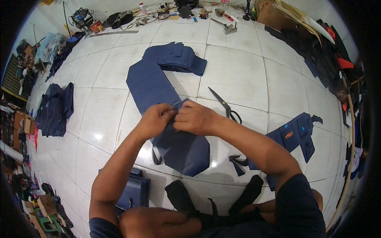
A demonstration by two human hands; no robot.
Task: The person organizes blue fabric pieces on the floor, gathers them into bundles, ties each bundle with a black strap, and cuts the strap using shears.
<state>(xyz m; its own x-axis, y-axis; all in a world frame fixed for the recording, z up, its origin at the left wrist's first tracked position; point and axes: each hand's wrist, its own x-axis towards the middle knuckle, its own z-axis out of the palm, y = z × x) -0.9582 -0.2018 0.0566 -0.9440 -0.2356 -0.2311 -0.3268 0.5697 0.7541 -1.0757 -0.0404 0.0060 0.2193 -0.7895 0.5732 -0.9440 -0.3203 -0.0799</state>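
A long navy fabric piece with angled corners lies over the white tiled floor in front of me. My left hand and my right hand meet at its middle, fingers pinched on the navy fabric. Whatever small thing may be between the fingertips is hidden. The near part of the fabric spreads below my hands, and a dark loop-shaped handle sticks out from under its left edge. Right of my right hand lies a pair of black scissors, blades pointing away.
Folded navy fabric is stacked beyond my hands, with another pile far left and one by my left leg. Navy pieces with coloured patches lie right. Tools and a metal ruler line the back; dark cloth lines the right.
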